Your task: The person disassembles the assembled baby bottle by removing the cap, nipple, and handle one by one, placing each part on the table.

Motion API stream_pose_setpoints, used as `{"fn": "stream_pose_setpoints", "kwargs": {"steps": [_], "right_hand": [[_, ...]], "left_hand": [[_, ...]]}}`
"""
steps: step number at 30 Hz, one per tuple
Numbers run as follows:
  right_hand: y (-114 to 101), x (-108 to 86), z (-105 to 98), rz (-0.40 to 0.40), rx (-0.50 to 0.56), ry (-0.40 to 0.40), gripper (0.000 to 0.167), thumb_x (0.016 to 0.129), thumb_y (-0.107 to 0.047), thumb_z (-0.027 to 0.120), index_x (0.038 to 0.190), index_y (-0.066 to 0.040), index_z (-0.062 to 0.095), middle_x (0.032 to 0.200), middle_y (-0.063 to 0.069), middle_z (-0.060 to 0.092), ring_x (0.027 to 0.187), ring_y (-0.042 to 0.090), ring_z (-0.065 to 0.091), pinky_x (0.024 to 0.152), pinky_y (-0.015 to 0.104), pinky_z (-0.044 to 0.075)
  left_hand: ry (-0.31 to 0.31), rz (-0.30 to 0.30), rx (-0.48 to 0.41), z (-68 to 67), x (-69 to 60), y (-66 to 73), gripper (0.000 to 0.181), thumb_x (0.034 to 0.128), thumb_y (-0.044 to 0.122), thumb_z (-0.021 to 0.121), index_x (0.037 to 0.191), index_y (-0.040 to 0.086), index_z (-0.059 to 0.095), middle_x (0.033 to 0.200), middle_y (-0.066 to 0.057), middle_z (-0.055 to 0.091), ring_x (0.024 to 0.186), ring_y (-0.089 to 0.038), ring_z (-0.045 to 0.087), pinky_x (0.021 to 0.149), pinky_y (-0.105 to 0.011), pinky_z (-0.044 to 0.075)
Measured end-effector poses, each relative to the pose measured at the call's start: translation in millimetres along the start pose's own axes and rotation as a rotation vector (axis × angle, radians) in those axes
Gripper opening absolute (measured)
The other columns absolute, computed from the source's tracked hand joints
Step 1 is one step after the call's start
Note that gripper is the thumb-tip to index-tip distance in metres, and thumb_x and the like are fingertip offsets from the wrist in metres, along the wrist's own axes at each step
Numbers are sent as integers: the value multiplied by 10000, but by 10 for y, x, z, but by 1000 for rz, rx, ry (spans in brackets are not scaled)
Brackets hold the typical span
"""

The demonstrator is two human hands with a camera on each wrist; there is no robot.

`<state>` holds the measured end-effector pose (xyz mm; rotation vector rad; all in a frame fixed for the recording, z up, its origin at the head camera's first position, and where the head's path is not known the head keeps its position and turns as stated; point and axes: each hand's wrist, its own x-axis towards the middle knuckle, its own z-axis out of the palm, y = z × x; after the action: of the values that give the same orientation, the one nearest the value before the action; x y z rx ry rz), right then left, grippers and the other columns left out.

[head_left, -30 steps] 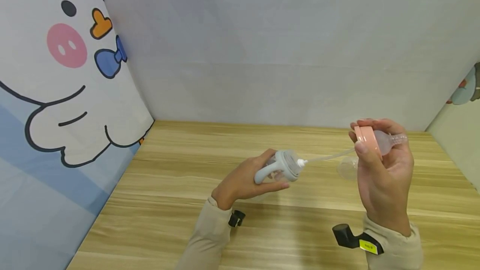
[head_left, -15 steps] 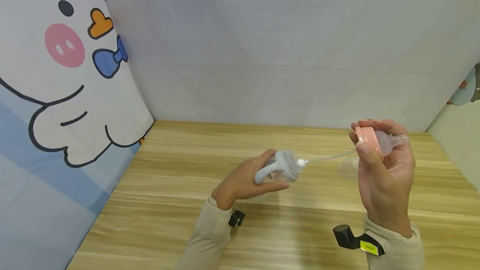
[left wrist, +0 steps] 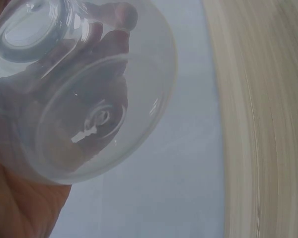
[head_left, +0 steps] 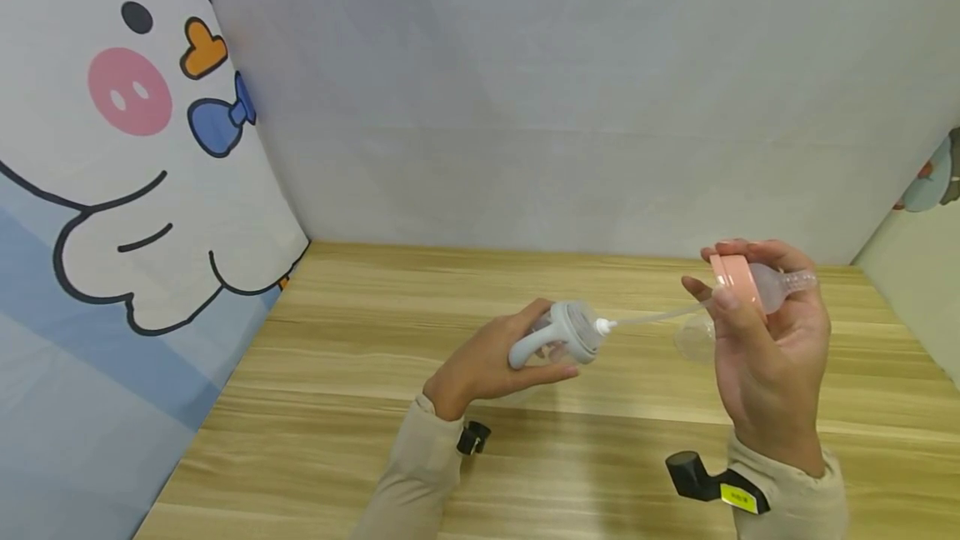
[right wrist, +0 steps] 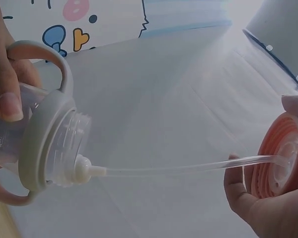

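Observation:
My left hand [head_left: 491,352] grips a clear baby bottle [right wrist: 7,126], which is tipped sideways with its threaded mouth toward the right. A grey ring with two handles [right wrist: 35,144] sits around its neck. In the left wrist view the clear bottle base [left wrist: 104,119] fills the near side, fingers showing through it. My right hand [head_left: 776,348] holds a pink bottle collar [head_left: 738,280] with a clear nipple [head_left: 776,283] pointing right. From the collar's threaded inside runs a thin clear straw [right wrist: 188,168]. Its white weighted end [right wrist: 83,169] is at the bottle's mouth.
A clear dome-shaped cap [head_left: 694,337] rests on the wooden table [head_left: 337,440], partly hidden behind my right hand. A pale cloth wall [head_left: 570,107] rises at the table's back edge, and a cartoon-printed cloth [head_left: 172,232] hangs on the left.
One finger of my right hand has stretched out leftward beside the straw. The bottle, collar and left hand stay nearly still.

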<state>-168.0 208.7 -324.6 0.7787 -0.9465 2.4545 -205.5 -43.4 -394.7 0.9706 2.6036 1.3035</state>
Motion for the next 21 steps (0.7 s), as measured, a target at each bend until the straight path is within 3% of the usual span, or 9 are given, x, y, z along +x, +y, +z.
{"fn": "stream_pose_setpoints", "kwargs": {"steps": [11,17,21], "right_hand": [[-23,-7,44,-27,79,62,396,874,290,430,1236,132,443,1193,259,568,1110,377,595,754,375,562],[-24,-10,39,-26,72,47,393,885,283,414,1245,128,435,1202,260,567,1119,379,586,756,372,561],[-3,2,30,-24,49,90,382,888,276,417,1235,119,446,1194,257,557,1100,366,582,733,352,556]], "left_hand": [[0,6,17,-6,6,-10,523,919,389,736,1346,216,489,949,28,642,793,-244,624,691,-222,472],[-8,-25,20,-12,-9,-15,536,927,417,719,1372,227,487,987,63,657,778,-95,586,695,-227,493],[-7,-20,14,-19,-10,-15,537,929,411,719,1375,223,487,993,57,661,778,-113,591,696,-230,493]]}}
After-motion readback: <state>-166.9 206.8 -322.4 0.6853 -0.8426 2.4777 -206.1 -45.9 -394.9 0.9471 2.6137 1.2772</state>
